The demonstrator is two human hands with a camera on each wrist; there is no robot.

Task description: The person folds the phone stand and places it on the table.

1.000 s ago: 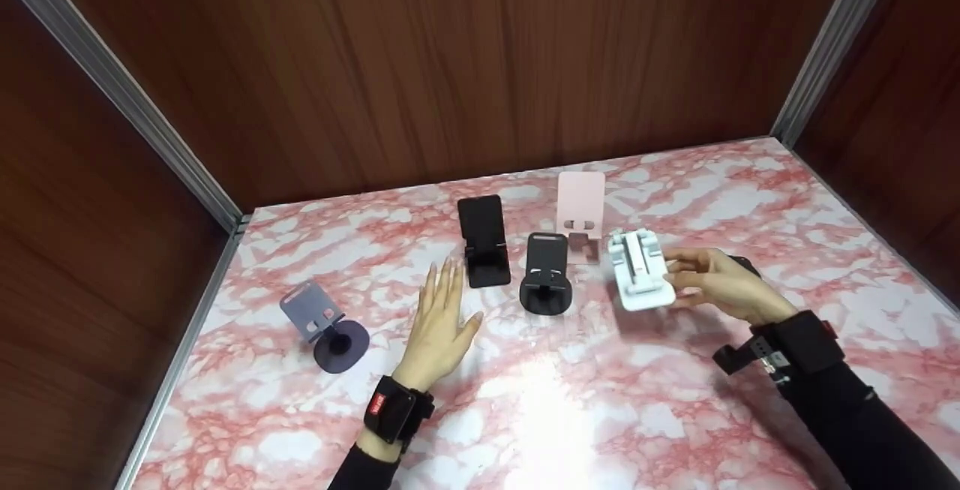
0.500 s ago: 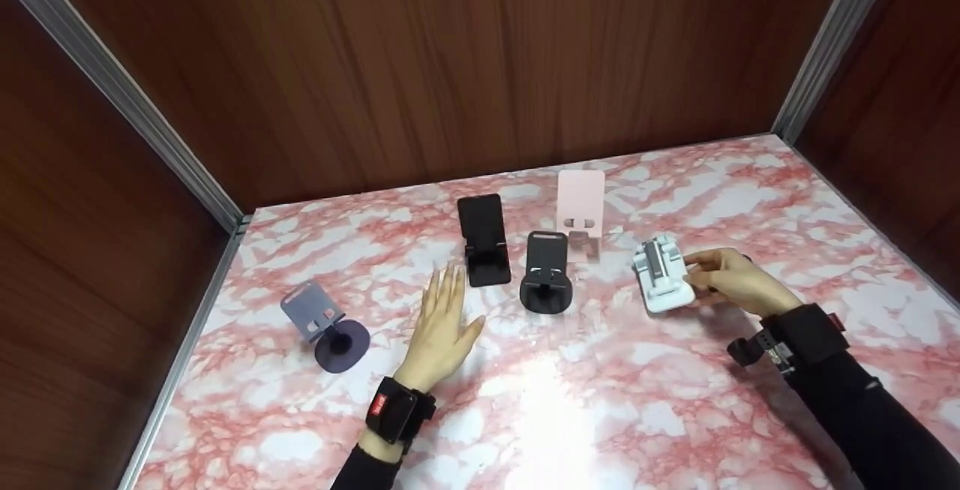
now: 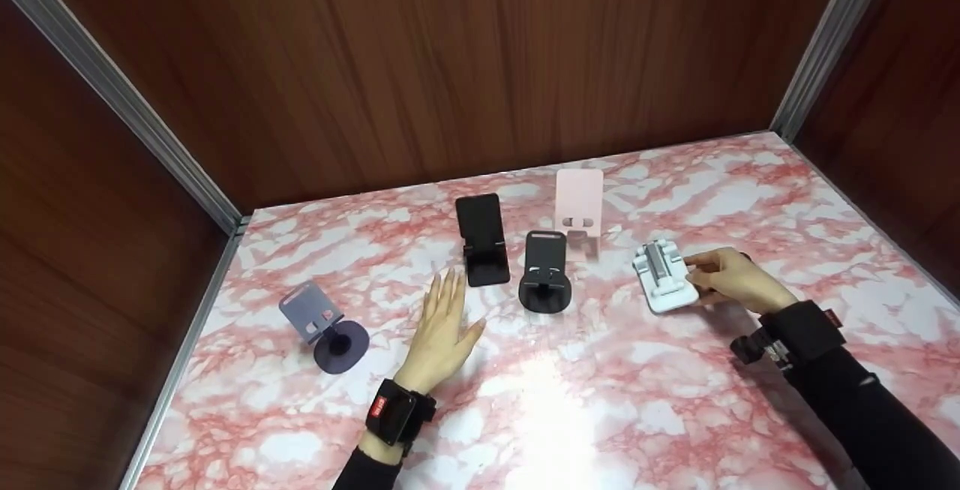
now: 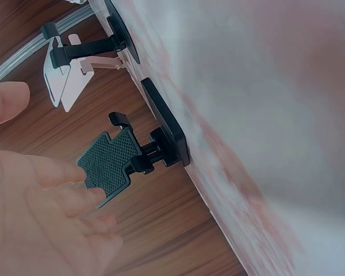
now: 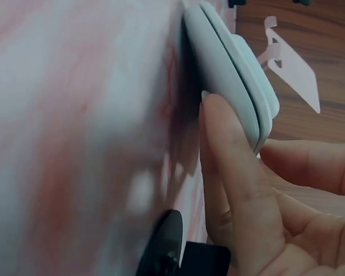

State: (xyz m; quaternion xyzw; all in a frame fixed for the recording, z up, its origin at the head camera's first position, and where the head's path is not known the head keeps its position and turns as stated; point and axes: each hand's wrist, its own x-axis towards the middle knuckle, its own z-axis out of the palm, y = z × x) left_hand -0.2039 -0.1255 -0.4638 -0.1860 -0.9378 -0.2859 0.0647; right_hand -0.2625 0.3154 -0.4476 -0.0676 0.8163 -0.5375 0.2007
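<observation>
Two black-sleeved arms reach in from the near edge over a red-and-white marbled tabletop [image 3: 292,449], a black band on each wrist. The left hand [image 3: 436,336], left of centre, holds nothing; its fingers are straight, thumb spread apart. To its left stands a purple-grey phone stand [image 3: 312,314] with a round base. At right, the right hand [image 3: 739,280] pinches the right edge of a folded white stand [image 3: 664,278] between thumb and fingers; whether the stand touches the tabletop is unclear. Between the hands, slightly farther, is a black round-based stand [image 3: 545,250]. Just beyond the left fingertips is a black rectangular-based stand [image 3: 482,223]. Farther still is a pink stand [image 3: 579,193], before a brown wood-grain wall [image 3: 450,62].
</observation>
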